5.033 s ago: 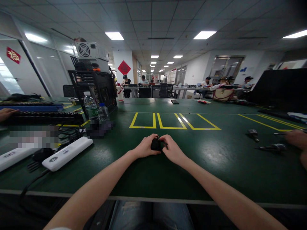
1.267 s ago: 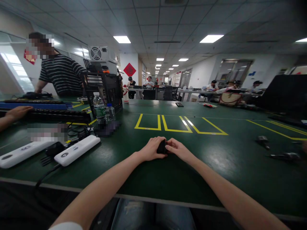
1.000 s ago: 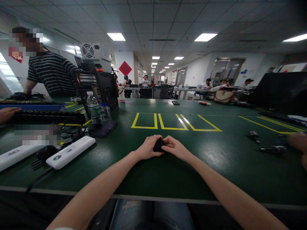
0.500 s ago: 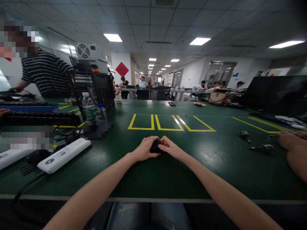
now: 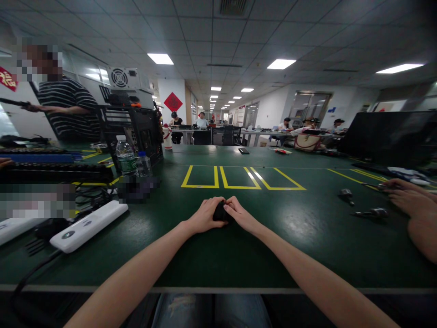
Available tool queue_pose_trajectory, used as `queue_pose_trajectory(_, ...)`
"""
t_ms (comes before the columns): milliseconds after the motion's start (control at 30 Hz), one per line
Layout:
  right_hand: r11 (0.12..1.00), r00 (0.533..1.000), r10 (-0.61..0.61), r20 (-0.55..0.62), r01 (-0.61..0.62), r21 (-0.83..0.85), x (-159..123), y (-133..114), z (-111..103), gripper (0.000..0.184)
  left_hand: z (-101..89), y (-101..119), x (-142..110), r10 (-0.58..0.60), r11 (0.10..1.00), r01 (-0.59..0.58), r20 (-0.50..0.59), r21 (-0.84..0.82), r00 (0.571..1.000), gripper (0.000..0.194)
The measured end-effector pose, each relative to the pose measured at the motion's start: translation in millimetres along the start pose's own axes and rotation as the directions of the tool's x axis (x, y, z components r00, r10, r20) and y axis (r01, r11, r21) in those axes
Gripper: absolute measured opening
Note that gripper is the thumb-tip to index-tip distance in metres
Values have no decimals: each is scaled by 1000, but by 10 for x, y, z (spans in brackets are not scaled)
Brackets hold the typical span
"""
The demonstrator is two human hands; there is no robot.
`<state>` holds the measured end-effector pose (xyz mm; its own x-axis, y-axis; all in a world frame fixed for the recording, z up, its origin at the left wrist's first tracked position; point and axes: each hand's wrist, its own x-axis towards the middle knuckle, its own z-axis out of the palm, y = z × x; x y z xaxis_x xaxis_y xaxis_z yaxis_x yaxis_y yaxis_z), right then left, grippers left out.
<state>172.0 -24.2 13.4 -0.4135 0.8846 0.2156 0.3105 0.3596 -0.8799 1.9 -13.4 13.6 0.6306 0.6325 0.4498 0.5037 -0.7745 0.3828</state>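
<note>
A small black object sits between my two hands over the green table, in front of the yellow tape outlines. My left hand curls around its left side, thumb below and fingers over the top. From the right, my right hand presses its fingers and thumb against the same object. Most of it is covered by the fingers, so its exact kind does not show. I cannot tell whether it rests on the tabletop.
Yellow tape marks the table ahead. At left stand a white power strip, a water bottle and an open computer case. To the right lie two dark metal tools, near another person's hand. A phone lies farther back.
My right hand's fingers have shifted slightly on the black object. The person at left has raised their hands with a long dark item. The other person's hand at right has moved a little.
</note>
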Motion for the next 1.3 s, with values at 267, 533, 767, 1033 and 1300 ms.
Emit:
queue_pose_trajectory(267,995,997,-65,33,68,-69,-48,3,-13,18,11,-12,-2,20,1000,-20,-13,13,1000,61)
queue_pose_trajectory(533,991,991,-130,3,131,-26,-30,32,-24,17,64,-72,12,9,1000,-9,-21,25,1000,61)
queue_pose_trajectory(767,997,990,-78,-116,76,-20,69,71,38,19,31,-37,10,10,1000,-9,-12,19,1000,62)
queue_pose_trajectory(1033,991,999,-36,-7,35,-126,-28,31,-6,20,21,-30,3,20,1000,-19,-16,14,1000,60)
queue_pose_trajectory(1300,984,991,-130,-19,126,-127,-58,-40,-19,13,64,-84,4,34,999,-33,-35,27,999,61)
